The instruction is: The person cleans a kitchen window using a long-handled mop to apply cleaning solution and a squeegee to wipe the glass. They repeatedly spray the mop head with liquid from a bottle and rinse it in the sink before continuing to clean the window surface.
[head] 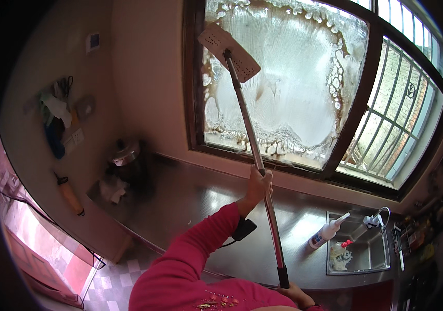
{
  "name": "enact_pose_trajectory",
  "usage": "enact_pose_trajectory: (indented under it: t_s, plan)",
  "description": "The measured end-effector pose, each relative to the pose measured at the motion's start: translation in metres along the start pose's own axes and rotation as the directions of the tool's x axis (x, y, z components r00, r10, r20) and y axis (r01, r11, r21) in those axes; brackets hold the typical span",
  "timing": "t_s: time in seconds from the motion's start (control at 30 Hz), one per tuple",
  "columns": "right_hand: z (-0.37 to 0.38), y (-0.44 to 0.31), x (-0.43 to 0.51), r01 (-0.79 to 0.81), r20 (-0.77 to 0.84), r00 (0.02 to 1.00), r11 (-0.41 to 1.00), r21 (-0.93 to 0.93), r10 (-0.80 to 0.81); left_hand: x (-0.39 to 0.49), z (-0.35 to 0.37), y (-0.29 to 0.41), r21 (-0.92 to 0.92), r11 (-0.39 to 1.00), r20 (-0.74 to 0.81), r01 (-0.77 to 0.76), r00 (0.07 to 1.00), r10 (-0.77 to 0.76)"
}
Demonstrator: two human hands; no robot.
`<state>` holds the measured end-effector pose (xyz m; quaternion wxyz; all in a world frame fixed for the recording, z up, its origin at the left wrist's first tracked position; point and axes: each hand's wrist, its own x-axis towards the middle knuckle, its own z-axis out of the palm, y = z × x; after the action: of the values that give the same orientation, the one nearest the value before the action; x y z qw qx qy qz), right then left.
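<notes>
My left hand (260,181) grips the metal pole (253,138) of a flat mop about halfway along. My right hand (296,294) is wrapped around the dark grip (283,276) at the pole's lower end, close to my body. At the top, the pale perforated mop head (230,53) lies tilted over the upper left of a window pane (295,97). White streaks cover the middle of that glass, with brown runs and bubbly foam around its margins. The underside of the mop head is hidden.
Below the window runs a stainless steel counter (229,248). A white spray bottle (324,233) stands beside the sink (373,252), which has a faucet (374,221). A lidded pot (125,155) sits at the left corner. Barred glass (384,109) is at right.
</notes>
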<state>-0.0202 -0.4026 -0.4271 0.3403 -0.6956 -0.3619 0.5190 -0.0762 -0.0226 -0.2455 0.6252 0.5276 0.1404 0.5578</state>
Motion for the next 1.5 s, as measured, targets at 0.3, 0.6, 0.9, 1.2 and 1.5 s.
enact_pose_trajectory:
  t_s: [0.3, 0.6, 0.9, 1.2, 1.5]
  plan:
    - [0.008, 0.051, -0.022, -0.023, -0.096, 0.995, 1.000, -0.019, 0.021, -0.050, -0.008, -0.032, 0.119, 0.977, 0.032, 0.175, 0.983, -0.180]
    - [-0.050, -0.107, 0.061, 0.251, -0.477, 0.821, 0.949, -0.193, -0.314, 0.152, 0.061, 0.087, -0.011, 0.996, 0.065, -0.086, 0.994, 0.087]
    - [-0.022, 0.047, -0.025, -0.083, -0.562, 0.822, 0.958, -0.275, -0.090, -0.026, 0.066, -0.017, -0.020, 0.983, 0.132, 0.183, 0.975, -0.178]
    - [-0.068, -0.030, 0.035, 0.230, -0.749, 0.535, 0.920, -0.317, -0.392, 0.117, 0.169, 0.039, -0.138, 0.988, 0.344, -0.063, 0.933, 0.107]
    - [-0.012, 0.103, -0.087, 0.018, -0.788, 0.611, 0.996, -0.085, -0.078, -0.078, 0.202, -0.060, -0.071, 0.945, 0.399, 0.318, 0.878, -0.265]
